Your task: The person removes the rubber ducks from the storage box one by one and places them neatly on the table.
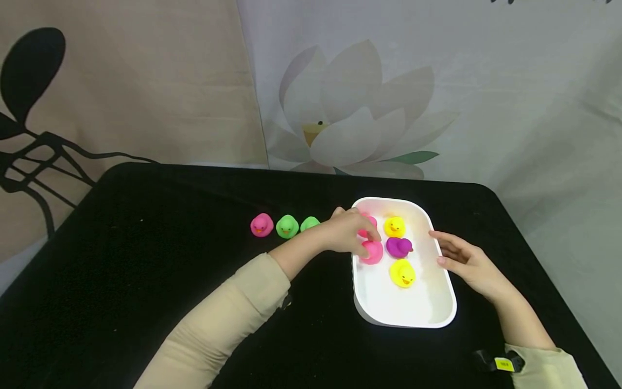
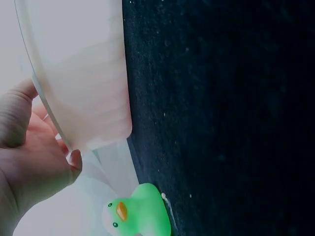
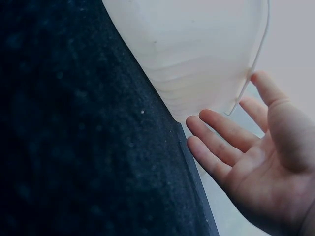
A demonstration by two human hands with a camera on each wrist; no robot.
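A white tray (image 1: 405,308) holds several rubber ducks. My left hand (image 1: 347,231) reaches over its left rim, thumb and index finger about a pink rubber duck (image 1: 372,254); the fingertips inside the tray are hidden in the left wrist view. Partly behind that hand lies another pink duck (image 1: 370,220). Beside them, in a column, are a yellow duck (image 1: 394,227), a purple duck (image 1: 399,247) and a second yellow duck (image 1: 403,273). At the tray's right side is my right hand (image 1: 468,263), fingers extended, thumb and fingertips right at the rim.
Left of the tray, a pink duck (image 1: 262,225), a green duck (image 1: 287,227) and another green duck (image 1: 309,222), partly covered by the left arm, stand in a row on the black tablecloth (image 1: 146,259). A pale printed curtain (image 1: 486,108) hangs behind the table.
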